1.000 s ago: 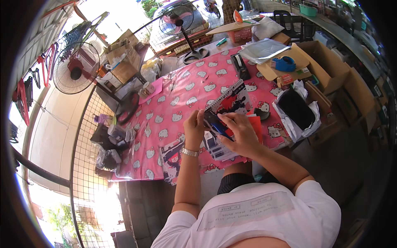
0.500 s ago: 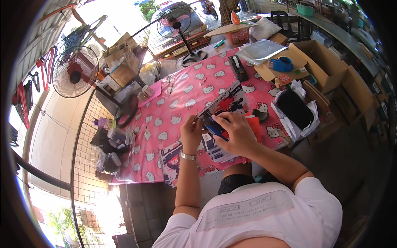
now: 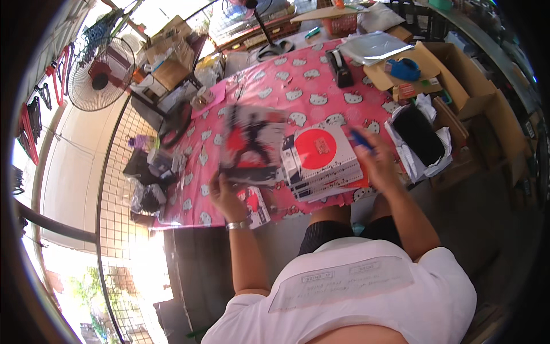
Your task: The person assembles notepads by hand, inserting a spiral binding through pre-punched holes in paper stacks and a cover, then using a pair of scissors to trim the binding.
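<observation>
Sunlit wire-mesh wall (image 3: 116,192), pink-covered table (image 3: 247,90)

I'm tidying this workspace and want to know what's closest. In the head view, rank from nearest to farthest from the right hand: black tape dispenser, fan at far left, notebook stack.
From the right hand:
1. Notebook stack, just to its left.
2. Black tape dispenser, near the table's far edge.
3. Fan, beyond the table's left side.
</observation>
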The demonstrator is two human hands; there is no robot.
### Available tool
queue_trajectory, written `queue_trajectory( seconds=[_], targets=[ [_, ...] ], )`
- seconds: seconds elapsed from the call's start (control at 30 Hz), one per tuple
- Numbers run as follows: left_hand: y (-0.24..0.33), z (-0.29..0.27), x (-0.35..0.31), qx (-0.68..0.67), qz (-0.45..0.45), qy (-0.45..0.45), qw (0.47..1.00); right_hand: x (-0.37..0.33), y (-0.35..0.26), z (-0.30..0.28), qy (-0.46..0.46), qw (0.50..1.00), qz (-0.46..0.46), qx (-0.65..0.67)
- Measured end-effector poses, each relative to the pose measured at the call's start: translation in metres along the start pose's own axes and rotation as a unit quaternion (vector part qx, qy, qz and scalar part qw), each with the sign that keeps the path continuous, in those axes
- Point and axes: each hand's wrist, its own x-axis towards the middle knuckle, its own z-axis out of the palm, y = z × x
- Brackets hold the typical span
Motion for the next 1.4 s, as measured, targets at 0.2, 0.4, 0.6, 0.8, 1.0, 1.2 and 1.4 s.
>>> queue_trajectory(
  seconds=[0.2, 0.4, 0.6, 0.8, 1.0, 1.2, 1.4],
  targets=[
    [-0.037, -0.163, -0.02, 0.249, -0.062, 0.097, 0.962, -0.073, 0.161, -0.029, -0.003, 0.958, -0.005, -0.285],
    [-0.052, -0.153, -0.021, 0.791, 0.133, 0.074, 0.592, -0.037, 0.154, -0.04, 0.044, 0.927, -0.037, -0.37],
    [-0.037, 0.049, -0.043, 0.463, 0.313, -0.328, 0.762, 0.034, 0.191, -0.122, 0.097, 0.782, 0.133, -0.601],
    [-0.044, 0.123, -0.078, 0.499, 0.342, -0.513, 0.609, 0.048, 0.209, -0.115, 0.058, 0.798, 0.116, -0.588],
    [-0.019, 0.133, -0.056, 0.454, 0.31, -0.585, 0.596, 0.05, 0.218, -0.138, 0.119, 0.856, 0.064, -0.5],
    [0.022, 0.153, -0.026, 0.484, 0.281, -0.52, 0.645, 0.085, 0.136, -0.122, 0.159, 0.878, 0.069, -0.446],
    [-0.053, 0.113, -0.099, 0.495, 0.497, -0.45, 0.553, 0.069, 0.141, -0.116, 0.127, 0.912, 0.038, -0.387]
  ],
)
